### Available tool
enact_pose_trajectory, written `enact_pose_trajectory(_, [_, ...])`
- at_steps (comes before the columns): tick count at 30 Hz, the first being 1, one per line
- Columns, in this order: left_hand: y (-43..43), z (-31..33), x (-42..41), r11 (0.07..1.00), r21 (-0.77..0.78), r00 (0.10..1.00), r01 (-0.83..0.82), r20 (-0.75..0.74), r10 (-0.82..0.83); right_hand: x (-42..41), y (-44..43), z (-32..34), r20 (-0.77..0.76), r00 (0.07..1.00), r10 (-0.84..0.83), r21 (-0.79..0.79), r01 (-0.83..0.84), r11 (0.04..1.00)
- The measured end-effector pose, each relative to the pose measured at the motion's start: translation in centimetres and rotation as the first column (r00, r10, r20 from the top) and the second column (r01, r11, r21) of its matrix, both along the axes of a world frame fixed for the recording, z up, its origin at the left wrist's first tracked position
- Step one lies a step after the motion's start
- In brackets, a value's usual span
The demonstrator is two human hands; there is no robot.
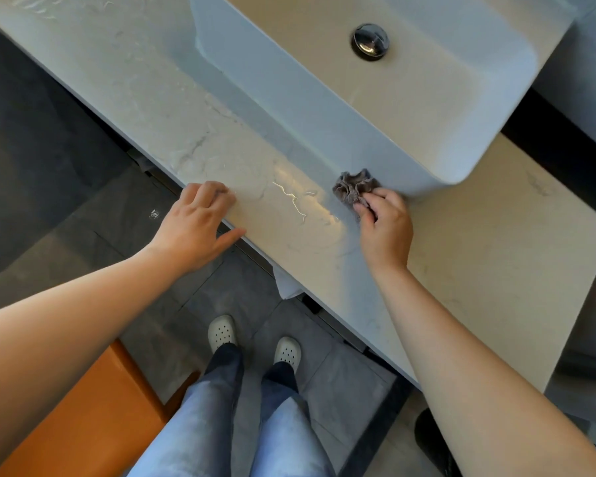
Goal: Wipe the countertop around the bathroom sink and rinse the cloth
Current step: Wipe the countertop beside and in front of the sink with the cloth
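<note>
Cloth (355, 189) wipe, front strip of surface (479, 253) at foot of sink (324, 132).
Right hand (386, 225): grip pinched on bunched grey cloth, pressed to surface just beside sink wall. Left hand (197, 222): grip loose, fingers flat on surface edge, holding nothing. Advised: spread cloth flatter, sweep toward wet streaks (293, 197) between the hands. Sink contents: no standing water seen; chrome drain plug (370, 42) only.

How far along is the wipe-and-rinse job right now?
Seemingly done: wet streaks on the countertop left of the sink. In hand: the right hand grips the bunched cloth at the sink's front corner; the left hand rests on the edge. Left: the dry-looking stretch to the right, and rinsing the cloth.
</note>
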State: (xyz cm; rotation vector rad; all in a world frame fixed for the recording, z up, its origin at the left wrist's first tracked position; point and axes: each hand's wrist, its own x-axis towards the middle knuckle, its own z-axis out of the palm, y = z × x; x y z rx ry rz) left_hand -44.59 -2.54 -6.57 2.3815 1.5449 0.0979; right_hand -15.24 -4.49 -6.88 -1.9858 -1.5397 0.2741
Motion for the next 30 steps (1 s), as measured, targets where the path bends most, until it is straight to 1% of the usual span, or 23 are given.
enact_pose_trajectory(1, [0.2, 0.0, 0.0, 1.0, -0.004, 1.0, -0.001, 0.01, 0.001, -0.2, 0.4, -0.6, 0.037, 0.999, -0.009, -0.005, 0.009, 1.0])
enact_pose_trajectory(3, [0.6, -0.1, -0.2, 1.0, -0.005, 1.0, 0.003, 0.021, -0.003, -0.7, 0.6, -1.4, 0.057, 0.996, -0.062, 0.017, 0.061, 0.998])
enact_pose_trajectory(5, [0.7, -0.3, -0.5, 1.0, -0.001, 1.0, 0.015, 0.024, -0.015, -1.3, 0.7, -1.9, 0.014, 0.993, -0.121, 0.045, 0.12, 0.992])
enact_pose_trajectory(8, [0.6, -0.6, -0.8, 0.999, 0.006, 0.999, 0.035, 0.023, -0.035, -1.6, 0.8, -1.9, -0.045, 0.987, -0.157, 0.032, 0.158, 0.987])
enact_pose_trajectory(15, [0.5, -0.6, -0.8, 0.999, -0.007, 0.999, 0.044, 0.016, -0.043, -2.4, 0.1, -1.7, -0.046, 0.994, -0.102, -0.006, 0.102, 0.995])
enact_pose_trajectory(21, [0.5, -0.3, -0.9, 0.999, -0.023, 0.998, 0.043, 0.037, -0.043, -6.1, -3.8, -1.9, -0.036, 0.998, -0.048, -0.013, 0.047, 0.999])
enact_pose_trajectory(24, [0.7, -0.1, -1.2, 0.997, -0.047, 0.997, 0.055, 0.05, -0.053, -7.7, -5.9, -1.6, -0.055, 0.998, 0.005, -0.045, -0.008, 0.999])
enact_pose_trajectory(26, [0.9, 0.1, -1.5, 0.996, -0.064, 0.996, 0.064, 0.069, -0.059, -8.6, -7.2, -1.1, -0.089, 0.994, 0.067, -0.081, -0.075, 0.994])
enact_pose_trajectory(27, [1.0, 0.2, -1.6, 0.995, -0.071, 0.995, 0.066, 0.079, -0.061, -9.0, -7.8, -0.8, -0.133, 0.986, 0.099, -0.106, -0.113, 0.988])
enact_pose_trajectory(30, [1.3, 0.5, -2.0, 0.992, -0.099, 0.994, 0.081, 0.087, -0.072, -9.9, -8.9, 0.5, -0.351, 0.929, 0.12, -0.136, -0.178, 0.975])
